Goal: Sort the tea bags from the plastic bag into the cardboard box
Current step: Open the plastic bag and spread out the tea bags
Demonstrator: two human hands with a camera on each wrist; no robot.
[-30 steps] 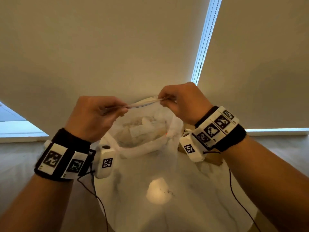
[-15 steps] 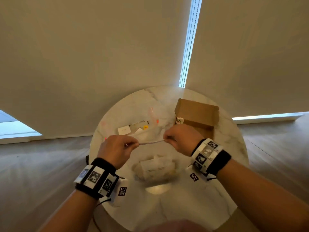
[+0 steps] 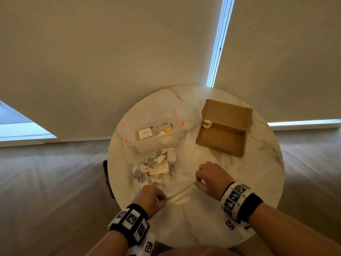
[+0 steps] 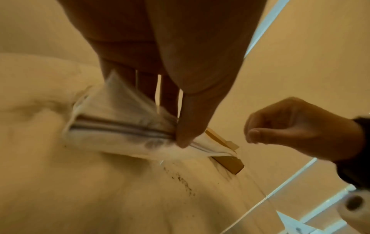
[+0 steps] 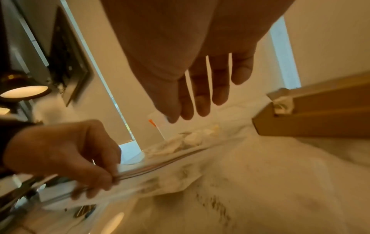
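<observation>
While the clear plastic zip bag (image 3: 156, 163) lies flat on the round white marble tabletop (image 3: 258, 172), its zip-strip mouth points toward the person and its closed end lies farther off, against a clear plastic container with orange clips (image 3: 153, 133) that holds a few small packets. The left hand (image 3: 150, 199) pinches the near left corner of the bag's mouth: in the left wrist view the thumb presses the grey zip strip (image 4: 120, 126) down against the curled fingers (image 4: 170, 101), and the strip runs out to either side of that pinch. The right hand (image 3: 210, 177) hovers just beside the right end of the mouth; in the right wrist view its fingers (image 5: 202, 88) hang loosely, slightly apart and nearly straight, holding nothing, with the bag's edge below and beyond the fingertips and no contact visible. The head view is blurred at that spot, so whether a fingertip grazes the plastic there cannot be told. A heap of pale, white and cream tea bags (image 3: 158, 165) sits inside the bag's middle, well ahead of both hands and between them and the container. The open brown cardboard box (image 3: 221, 137) stands on the right far part of the tabletop, apart from the bag and beyond the right hand, its lid flap raised at the back; one small packet with a green and red mark (image 3: 207, 124) leans in its far left corner. Both wrists carry black bands with black-and-white marker tiles (image 3: 236, 196).
</observation>
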